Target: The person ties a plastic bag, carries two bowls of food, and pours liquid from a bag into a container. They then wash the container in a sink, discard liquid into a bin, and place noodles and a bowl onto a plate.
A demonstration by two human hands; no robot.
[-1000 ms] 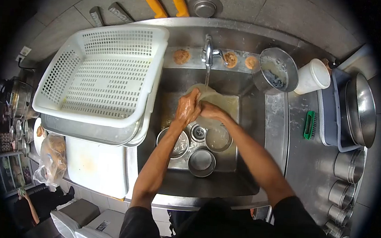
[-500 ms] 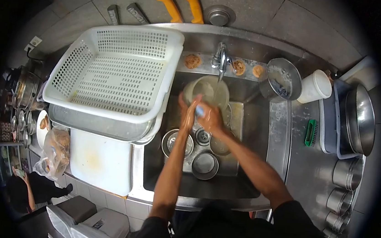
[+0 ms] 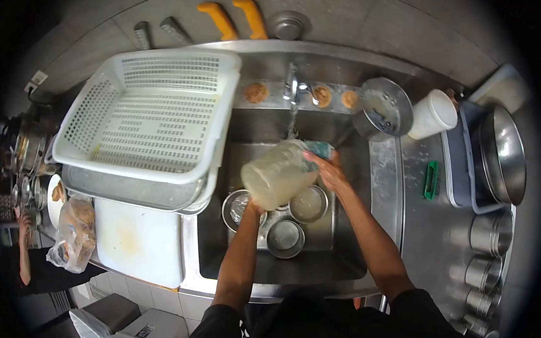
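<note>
Over the sink [image 3: 347,254] I hold a cloudy, see-through plastic container [image 3: 276,173], tilted on its side with its base toward the lower left. My left hand [image 3: 256,207] grips it from below at the base end, fingers mostly hidden behind it. At the upper right end, my right hand [image 3: 328,168] is closed round the rim, beside a blue-green piece [image 3: 319,150] whose kind I cannot make out. Water runs from the tap [image 3: 292,90] onto the container's upper side. Beneath, round metal pans [image 3: 285,239] lie on the sink floor.
A white perforated basket [image 3: 146,173] stands left on stacked trays, above a white cutting board [image 3: 136,241]. Scouring pads [image 3: 256,92] lie along the tap ledge. Right are a metal pot [image 3: 386,108], a white tub [image 3: 435,115], a green brush [image 3: 431,180] and metal bowls. Another person's arm [image 3: 25,249] shows far left.
The container has turned from mouth-up to lying on its side and come down from the tap. My hands, close together before, are now apart at its two ends.
</note>
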